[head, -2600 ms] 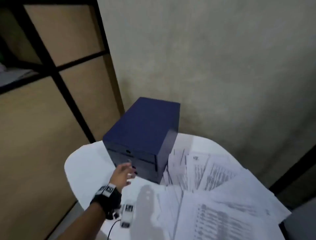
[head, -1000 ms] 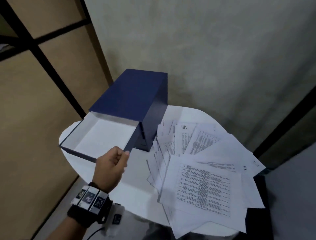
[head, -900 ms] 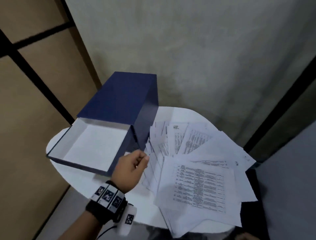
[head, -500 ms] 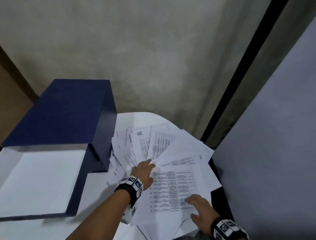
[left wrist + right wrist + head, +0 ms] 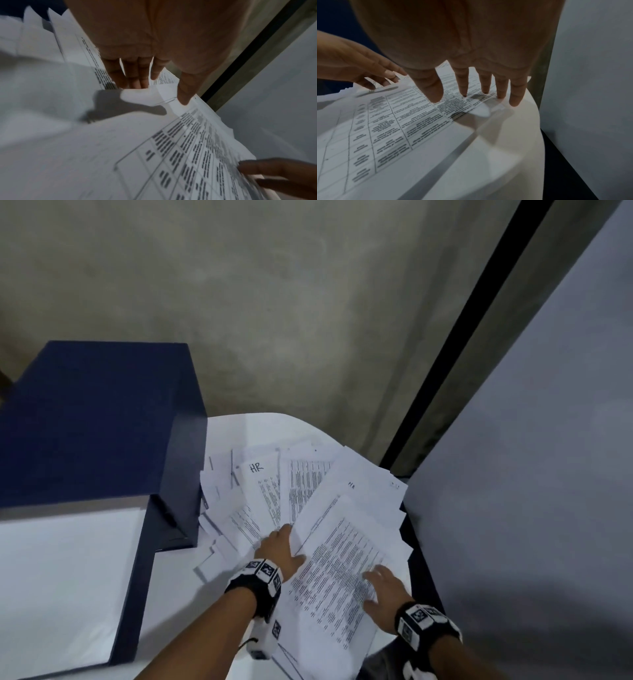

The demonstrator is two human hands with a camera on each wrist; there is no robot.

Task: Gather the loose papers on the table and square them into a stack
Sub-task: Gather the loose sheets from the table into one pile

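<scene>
Several loose printed papers (image 5: 329,508) lie fanned out on the right half of a round white table (image 5: 246,429). My left hand (image 5: 291,542) rests flat on the left of the fan. Its straight fingers (image 5: 133,75) reach the edge of the top sheet, which hides their tips, and the thumb lies on top. My right hand (image 5: 376,583) presses spread, straight fingers (image 5: 464,83) on the top printed sheet (image 5: 335,570) near the table's right rim. Neither hand grips anything.
A dark blue box (image 5: 96,419) stands on the left of the table, its white-lined drawer (image 5: 61,583) pulled out toward me. A grey partition (image 5: 534,474) rises close on the right. A concrete wall (image 5: 274,302) is behind.
My left hand pulled the box drawer open, let go and moved right onto the papers. My right hand came in onto the top sheet, which has since turned clockwise.
</scene>
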